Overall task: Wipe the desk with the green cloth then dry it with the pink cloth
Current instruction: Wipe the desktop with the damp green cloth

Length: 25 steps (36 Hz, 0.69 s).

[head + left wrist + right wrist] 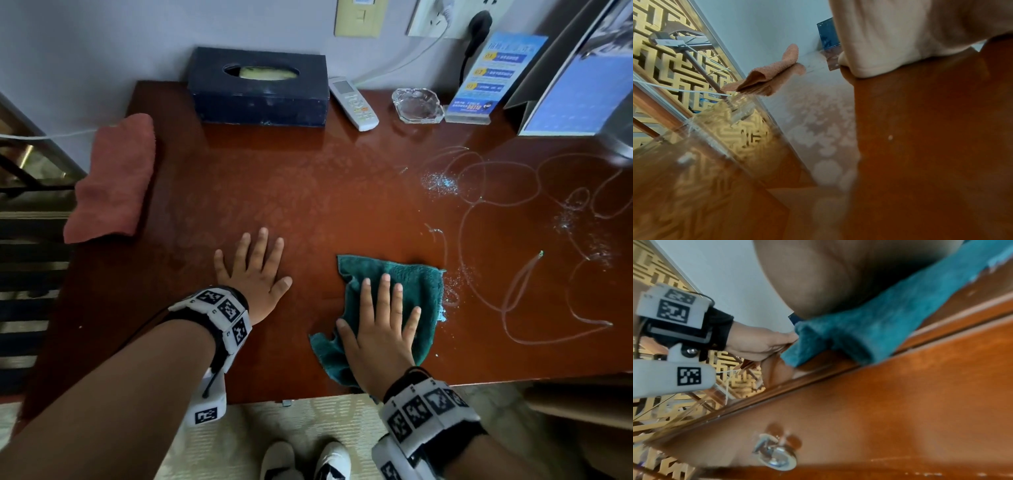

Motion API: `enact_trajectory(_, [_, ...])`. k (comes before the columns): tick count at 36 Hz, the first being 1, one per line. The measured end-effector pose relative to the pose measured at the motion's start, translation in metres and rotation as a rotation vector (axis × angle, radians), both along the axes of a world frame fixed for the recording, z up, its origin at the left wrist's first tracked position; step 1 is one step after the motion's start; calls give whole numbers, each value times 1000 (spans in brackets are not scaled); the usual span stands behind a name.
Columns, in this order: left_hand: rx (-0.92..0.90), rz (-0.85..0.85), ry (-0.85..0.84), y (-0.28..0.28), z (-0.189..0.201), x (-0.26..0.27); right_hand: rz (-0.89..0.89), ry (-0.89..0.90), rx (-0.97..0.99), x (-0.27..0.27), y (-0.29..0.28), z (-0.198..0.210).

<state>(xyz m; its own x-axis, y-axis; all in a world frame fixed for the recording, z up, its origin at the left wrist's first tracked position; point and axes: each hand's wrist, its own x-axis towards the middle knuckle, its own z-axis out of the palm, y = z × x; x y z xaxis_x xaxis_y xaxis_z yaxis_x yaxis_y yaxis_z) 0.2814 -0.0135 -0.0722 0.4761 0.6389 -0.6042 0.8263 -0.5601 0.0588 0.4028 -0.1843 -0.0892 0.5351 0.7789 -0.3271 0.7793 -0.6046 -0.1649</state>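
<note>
Against a pale grey wall stands the glossy reddish-brown wooden desk (308,192), its right part looped with thin trails and flecks of pale foamy cleaner (442,183).

Along the back sit a dark blue tissue box (260,92), a blue leaflet in a clear stand (493,75) whose print is too blurred to read, a white remote control (352,102) and a clear glass ashtray (418,104). No brand or label can be made out anywhere.

At the desk's left edge lies the folded pink terry cloth (113,178), untouched and well apart from both hands.

Near the front edge, just left of the foam, the crumpled green fleecy cloth (411,284) lies flat under the right hand (376,329), whose straight, spread fingers press down on it without curling round it. Being soft, limp and light, the cloth will likely bunch and slip from under the palm on the slick varnish, so broad, even pressure over its middle seems the best hold.

Beside it, the left hand (255,274) rests flat on bare wood with fingers spread, holding nothing, apparently to steady the person.
</note>
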Motion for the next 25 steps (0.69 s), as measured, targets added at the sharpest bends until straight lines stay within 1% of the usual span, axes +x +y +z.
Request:
enact_trajectory(3, [3, -5, 0, -1, 1, 0, -42, -57, 47, -11, 3, -8])
enact_trajectory(7, [-1, -6, -5, 0, 1, 0, 1, -97, 71, -21, 1, -11])
enact_trajectory(12, [-14, -4, -3, 0, 2, 1, 36, -110, 55, -24, -4, -11])
enact_trajectory(18, [-4, 4, -7, 1, 0, 2, 183, -94, 51, -15, -22, -7])
enact_trajectory(25, [10, 15, 5, 0, 0, 3, 402, -52, 28, 19, -43, 0])
